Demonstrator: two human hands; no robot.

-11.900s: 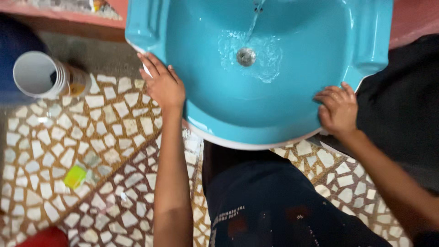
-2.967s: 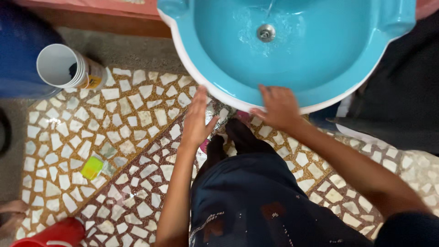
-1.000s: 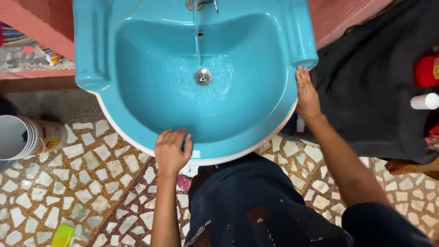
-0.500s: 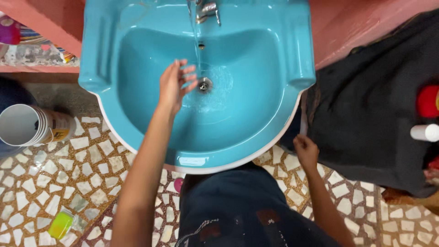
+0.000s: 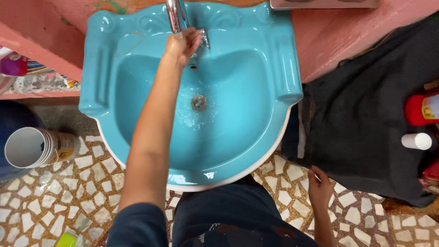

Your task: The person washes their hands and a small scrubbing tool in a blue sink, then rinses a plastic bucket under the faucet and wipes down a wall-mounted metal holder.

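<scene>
A turquoise wash basin fills the upper middle of the head view, with a metal drain and wet water marks around it. A chrome tap stands at its back edge. My left hand reaches across the bowl and its fingers are curled around the tap's front end. My right hand hangs beside the basin's lower right rim, above the mosaic floor, with its fingers loosely apart and nothing in it. My dark trousers show below the basin.
A stack of white cups lies on the mosaic floor at left. A black cloth covers the surface at right, bearing a red bottle and a white cap. A yellow-green object sits bottom left.
My left hand moved from the bowl's middle up to the tap and closed on it. My right hand came off the basin's right rim and dropped below it.
</scene>
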